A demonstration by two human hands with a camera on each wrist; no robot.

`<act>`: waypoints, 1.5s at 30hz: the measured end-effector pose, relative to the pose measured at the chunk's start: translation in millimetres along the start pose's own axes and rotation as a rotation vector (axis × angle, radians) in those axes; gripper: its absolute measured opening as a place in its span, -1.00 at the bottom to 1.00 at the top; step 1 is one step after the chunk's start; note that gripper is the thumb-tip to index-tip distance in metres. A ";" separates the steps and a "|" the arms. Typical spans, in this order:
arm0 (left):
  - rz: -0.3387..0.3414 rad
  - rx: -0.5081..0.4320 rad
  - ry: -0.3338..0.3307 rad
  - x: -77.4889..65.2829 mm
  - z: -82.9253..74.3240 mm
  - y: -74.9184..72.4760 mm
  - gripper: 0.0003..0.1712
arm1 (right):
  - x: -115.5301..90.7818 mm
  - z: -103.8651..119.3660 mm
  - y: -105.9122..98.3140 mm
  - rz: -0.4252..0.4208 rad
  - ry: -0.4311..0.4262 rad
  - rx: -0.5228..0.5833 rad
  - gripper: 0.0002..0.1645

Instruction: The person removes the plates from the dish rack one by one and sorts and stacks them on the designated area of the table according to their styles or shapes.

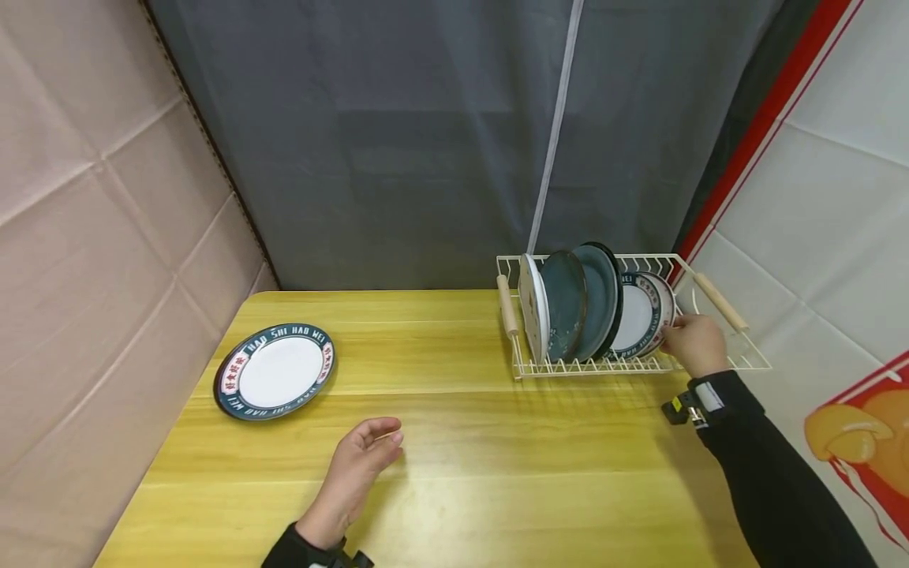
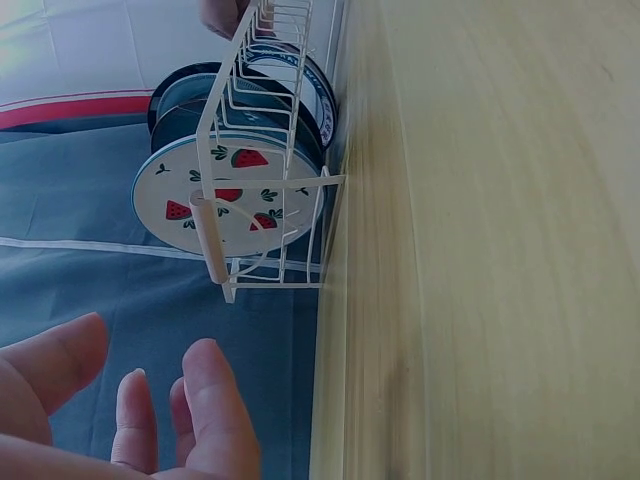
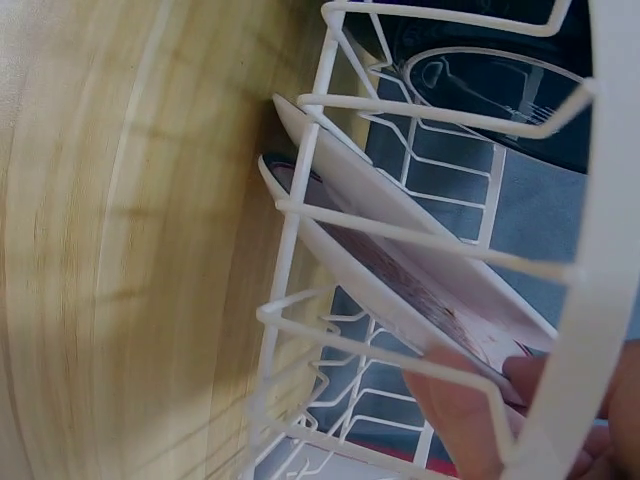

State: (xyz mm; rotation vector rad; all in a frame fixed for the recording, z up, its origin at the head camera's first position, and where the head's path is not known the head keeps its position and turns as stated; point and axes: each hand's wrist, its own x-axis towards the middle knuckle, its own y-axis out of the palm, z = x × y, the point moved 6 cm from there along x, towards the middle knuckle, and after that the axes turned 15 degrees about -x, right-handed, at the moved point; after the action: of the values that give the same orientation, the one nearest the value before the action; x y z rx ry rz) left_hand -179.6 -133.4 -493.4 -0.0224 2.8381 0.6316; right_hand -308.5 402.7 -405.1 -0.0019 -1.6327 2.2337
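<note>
**Right hand on a plate in the rack**

The right hand (image 1: pixel 697 343) pinched a plate (image 3: pixel 340 265) narrowly by its edge, with fingers on both faces. This plate stood tilted in the rack (image 1: pixel 721 302), at its right end, on the far right of the table (image 1: pixel 497 457). A neighbour plate (image 1: pixel 630 317) leaned just beside it, on the left. The left hand (image 1: pixel 358 469) hung on the near side, fingers loosely bent, thumb apart, holding nothing.

Such a small grip could perhaps let the plate turn or slip. Its lower rim poked between wires, so a slanted pull might catch there and drag the rack. A swing to the left could knock the neighbour plate.
</note>
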 end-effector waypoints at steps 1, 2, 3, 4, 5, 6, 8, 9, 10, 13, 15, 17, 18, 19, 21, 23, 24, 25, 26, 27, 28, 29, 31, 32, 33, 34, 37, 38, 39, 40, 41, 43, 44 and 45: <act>-0.001 -0.001 -0.001 0.1 0.4 -0.1 -0.55 | -0.3 0.3 -0.3 -0.017 0.006 -0.008 -0.66; -0.002 0.001 -0.001 0.2 0.7 -0.2 -0.55 | -0.7 0.3 -0.4 -0.030 0.014 -0.011 -0.67; -0.003 0.003 -0.002 0.3 1.2 -0.5 -0.55 | -0.9 -0.3 -0.3 -0.043 0.022 -0.019 -0.67; -0.005 0.007 -0.006 0.4 1.9 -0.9 -0.55 | -1.5 -0.9 -0.2 -0.049 0.032 -0.023 -0.66; -0.008 0.011 -0.011 0.3 2.7 -1.3 -0.55 | -1.9 -1.7 -0.4 -0.051 0.038 -0.024 -0.66; -0.011 0.018 -0.014 0.1 3.5 -1.7 -0.54 | -2.2 -2.6 -1.0 -0.054 0.042 -0.026 -0.66; -0.018 0.031 -0.020 -0.4 4.9 -2.6 -0.52 | -2.7 -4.5 -2.8 -0.055 0.043 -0.028 -0.65; -0.021 0.035 -0.023 -0.7 5.5 -3.1 -0.51 | -2.7 -5.7 -4.3 -0.058 0.042 -0.032 -0.66; -0.025 0.038 -0.025 -0.9 6.0 -3.5 -0.50 | -2.9 -6.8 -6.2 -0.062 0.041 -0.032 -0.66; -0.029 0.042 -0.025 -1.1 6.6 -4.7 -0.47 | -4.0 -9.1 -15.0 -0.100 0.035 -0.043 -0.66; -0.031 0.047 -0.021 -0.6 6.3 -5.3 -0.47 | -5.4 -8.6 -22.9 -0.150 0.027 -0.047 -0.67; -0.028 0.053 -0.011 0.7 5.8 -5.4 -0.47 | -7.5 -6.2 -30.1 -0.200 0.012 -0.046 -0.67; -0.028 0.056 -0.008 1.3 5.5 -5.5 -0.47 | -8.6 -4.4 -33.1 -0.223 0.006 -0.047 -0.67; -0.028 0.056 -0.004 2.1 5.4 -5.4 -0.47 | -9.9 -2.6 -35.3 -0.244 0.000 -0.046 -0.67; -0.030 0.058 0.000 3.3 5.3 -4.9 -0.47 | -12.7 0.9 -38.0 -0.270 -0.003 -0.048 -0.67; -0.031 0.057 -0.003 4.2 5.6 -4.1 -0.47 | -15.3 2.8 -39.0 -0.275 0.011 -0.046 -0.67; -0.031 0.056 -0.005 4.5 5.9 -3.8 -0.47 | -16.4 3.0 -39.7 -0.278 0.022 -0.047 -0.67; -0.031 0.055 -0.008 4.6 6.2 -3.4 -0.47 | -17.5 3.3 -41.3 -0.289 0.027 -0.051 -0.68; -0.032 0.055 -0.009 4.6 6.2 -3.2 -0.47 | -18.2 3.3 -43.2 -0.299 0.031 -0.056 -0.69; -0.033 0.053 -0.011 4.7 6.3 -3.3 -0.47 | -18.7 3.0 -45.7 -0.310 0.035 -0.063 -0.70; -0.035 0.054 -0.013 4.6 6.3 -3.6 -0.47 | -19.1 2.8 -48.8 -0.328 0.034 -0.067 -0.71; -0.038 0.055 -0.014 4.6 6.3 -4.1 -0.47 | -19.2 2.1 -52.1 -0.345 0.036 -0.075 -0.71; -0.044 0.055 -0.017 4.4 6.2 -5.4 -0.48 | -19.6 0.8 -59.4 -0.381 0.034 -0.085 -0.70; -0.046 0.055 -0.018 4.4 6.3 -6.0 -0.48 | -19.6 -1.1 -62.2 -0.388 0.040 -0.088 -0.70; -0.047 0.055 -0.020 4.5 6.4 -6.4 -0.49 | -20.0 -2.8 -65.2 -0.394 0.047 -0.088 -0.69; -0.046 0.052 -0.023 4.5 6.6 -6.6 -0.49 | -20.6 -4.9 -68.2 -0.402 0.055 -0.089 -0.69; -0.040 0.039 -0.027 5.2 7.3 -6.5 -0.48 | -23.0 -12.0 -76.7 -0.428 0.085 -0.093 -0.69; -0.039 0.037 -0.027 5.6 7.7 -6.4 -0.48 | -24.4 -13.8 -79.9 -0.447 0.092 -0.092 -0.69; -0.038 0.035 -0.028 5.7 7.9 -6.2 -0.47 | -26.1 -15.0 -83.2 -0.464 0.102 -0.089 -0.69; -0.037 0.034 -0.027 5.9 8.1 -6.1 -0.47 | -27.7 -16.0 -86.5 -0.487 0.111 -0.087 -0.69; -0.038 0.034 -0.026 6.0 8.2 -6.0 -0.47 | -29.8 -16.5 -89.6 -0.506 0.119 -0.085 -0.68; -0.041 0.038 -0.026 6.1 8.2 -6.0 -0.47 | -34.5 -16.4 -96.3 -0.542 0.143 -0.075 -0.67; -0.041 0.039 -0.026 6.1 8.2 -6.0 -0.47 | -37.9 -15.8 -99.8 -0.555 0.157 -0.068 -0.66; -0.041 0.040 -0.025 6.1 8.0 -6.0 -0.47 | -41.5 -14.8 -103.5 -0.566 0.173 -0.058 -0.65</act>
State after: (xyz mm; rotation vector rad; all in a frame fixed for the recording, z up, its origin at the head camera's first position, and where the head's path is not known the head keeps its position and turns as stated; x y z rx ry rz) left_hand -183.3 -135.2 -504.3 -0.0649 2.8176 0.5625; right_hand -236.2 430.8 -323.7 0.2187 -1.3889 1.7063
